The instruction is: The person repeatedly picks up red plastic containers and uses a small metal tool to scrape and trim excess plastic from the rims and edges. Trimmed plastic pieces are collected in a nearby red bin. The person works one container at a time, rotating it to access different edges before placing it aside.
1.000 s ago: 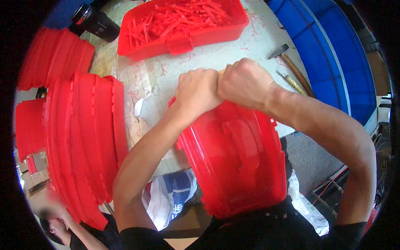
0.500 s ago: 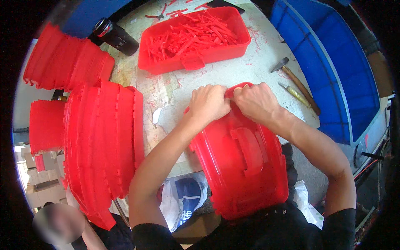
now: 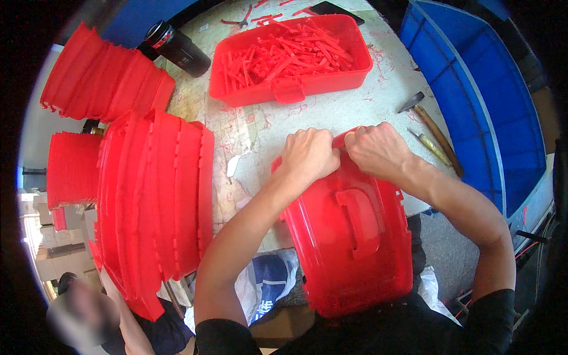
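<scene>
glossy red plastic shell: here it is, tilted against the wearer's black top, far end over the white tabletop.
left hand, right hand: both curled tight, pinching the far rim; fingertips hidden.
rim work: press evenly both sides, wrists steady, shell braced.
gap: fists meeting a second ago, now slightly apart, red showing between.
beyond: rectangular red plastic tub of thin red strips.

Two fists, side by side: the left hand and right hand curl tightly, knuckles up, while the left forearm angles inward and the right forearm bows outward from a bent elbow.
</scene>
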Motion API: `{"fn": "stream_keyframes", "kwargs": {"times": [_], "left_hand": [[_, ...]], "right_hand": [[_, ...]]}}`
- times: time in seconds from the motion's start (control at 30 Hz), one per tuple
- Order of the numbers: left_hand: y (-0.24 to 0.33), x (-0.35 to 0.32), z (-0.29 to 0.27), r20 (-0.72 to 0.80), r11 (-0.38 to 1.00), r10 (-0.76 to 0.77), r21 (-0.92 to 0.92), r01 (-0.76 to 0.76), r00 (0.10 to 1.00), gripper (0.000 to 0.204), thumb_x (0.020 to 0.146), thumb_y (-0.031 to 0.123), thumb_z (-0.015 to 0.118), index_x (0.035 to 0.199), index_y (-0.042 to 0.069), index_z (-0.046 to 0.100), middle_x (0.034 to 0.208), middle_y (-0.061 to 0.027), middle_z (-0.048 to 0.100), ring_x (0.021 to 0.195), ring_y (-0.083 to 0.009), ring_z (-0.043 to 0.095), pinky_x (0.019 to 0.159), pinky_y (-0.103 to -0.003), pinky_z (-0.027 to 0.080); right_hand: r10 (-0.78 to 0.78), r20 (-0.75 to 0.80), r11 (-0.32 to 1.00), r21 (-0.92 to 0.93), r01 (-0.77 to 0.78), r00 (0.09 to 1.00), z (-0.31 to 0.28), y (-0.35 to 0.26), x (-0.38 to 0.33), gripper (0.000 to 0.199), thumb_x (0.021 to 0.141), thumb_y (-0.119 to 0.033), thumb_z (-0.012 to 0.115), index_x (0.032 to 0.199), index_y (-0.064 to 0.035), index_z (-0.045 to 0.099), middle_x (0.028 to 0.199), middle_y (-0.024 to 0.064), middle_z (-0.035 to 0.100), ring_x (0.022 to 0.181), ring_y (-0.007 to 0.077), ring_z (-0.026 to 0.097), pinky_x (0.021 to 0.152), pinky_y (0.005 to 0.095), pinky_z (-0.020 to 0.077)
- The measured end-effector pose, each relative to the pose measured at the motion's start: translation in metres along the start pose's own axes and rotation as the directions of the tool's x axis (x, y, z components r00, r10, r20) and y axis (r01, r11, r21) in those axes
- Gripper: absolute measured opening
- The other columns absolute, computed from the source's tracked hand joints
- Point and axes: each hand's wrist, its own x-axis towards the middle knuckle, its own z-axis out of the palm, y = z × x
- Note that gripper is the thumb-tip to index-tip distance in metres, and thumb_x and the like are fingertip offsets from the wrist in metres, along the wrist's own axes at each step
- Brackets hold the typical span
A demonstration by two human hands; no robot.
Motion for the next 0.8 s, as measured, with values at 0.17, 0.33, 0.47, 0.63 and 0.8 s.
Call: {"fn": "stream_keyframes", "kwargs": {"times": [0.17, 0.33, 0.47, 0.63, 0.8], "left_hand": [[-0.005, 0.003, 0.002, -0.022, 0.999, 0.047, 0.01, -0.047, 0.999, 0.028, 0.075, 0.022, 0.065, 0.082, -0.004, 0.071, 0.083, -0.0323, 0.067, 0.083, -0.0482, 0.068, 0.081, -0.055, 0.054], [-0.006, 0.005, 0.005, -0.045, 0.995, 0.087, 0.042, -0.086, 0.995, 0.024, 0.076, 0.02, 0.065, 0.079, -0.002, 0.072, 0.079, -0.0294, 0.068, 0.079, -0.0465, 0.068, 0.078, -0.053, 0.055], [-0.006, 0.006, 0.007, -0.087, 0.996, 0.093, 0.022, -0.092, 0.992, 0.023, 0.077, 0.018, 0.063, 0.078, -0.003, 0.072, 0.078, -0.029, 0.068, 0.078, -0.047, 0.068, 0.077, -0.053, 0.054], [-0.006, 0.009, 0.009, -0.069, 0.998, 0.03, 0.057, -0.026, 0.997, 0.022, 0.074, 0.02, 0.066, 0.085, 0.002, 0.074, 0.083, -0.0292, 0.068, 0.083, -0.0464, 0.067, 0.08, -0.055, 0.053], [-0.002, 0.011, 0.005, -0.085, 0.997, 0.061, 0.046, -0.057, 0.994, 0.021, 0.074, 0.019, 0.067, 0.08, 0.001, 0.073, 0.081, -0.0286, 0.068, 0.081, -0.0466, 0.068, 0.077, -0.054, 0.054]], "right_hand": [[0.09, -0.152, 0.996, 0.038, -0.085, 0.984, 0.009, -0.007, -0.002, 0.012, 0.082, -0.016, 0.06, 0.076, -0.0069, 0.066, 0.069, 0.0108, 0.068, 0.061, 0.0232, 0.07, 0.052, 0.0367, 0.0539], [-0.034, -0.075, 0.995, -0.095, 0.027, 0.997, 0.0, -0.005, 0.004, 0.012, 0.082, -0.017, 0.062, 0.076, -0.0068, 0.059, 0.068, 0.0083, 0.065, 0.06, 0.0234, 0.068, 0.053, 0.0357, 0.0545], [-0.194, 0.008, 0.971, -0.144, 0.193, 0.981, -0.01, 0.0, 0.017, 0.011, 0.082, -0.016, 0.065, 0.078, -0.0101, 0.072, 0.075, 0.0079, 0.073, 0.067, 0.0213, 0.072, 0.057, 0.0346, 0.053], [0.22, 0.051, 0.967, 0.119, -0.225, 0.974, -0.008, -0.015, 0.007, 0.012, 0.08, -0.016, 0.062, 0.075, -0.0061, 0.066, 0.071, 0.0139, 0.07, 0.063, 0.0275, 0.072, 0.055, 0.04, 0.0569], [0.274, 0.0, 0.961, 0.037, -0.273, 0.962, -0.01, -0.028, 0.002, 0.011, 0.082, -0.016, 0.065, 0.077, -0.0094, 0.071, 0.074, 0.0087, 0.073, 0.069, 0.0216, 0.074, 0.057, 0.0358, 0.0569]]}}
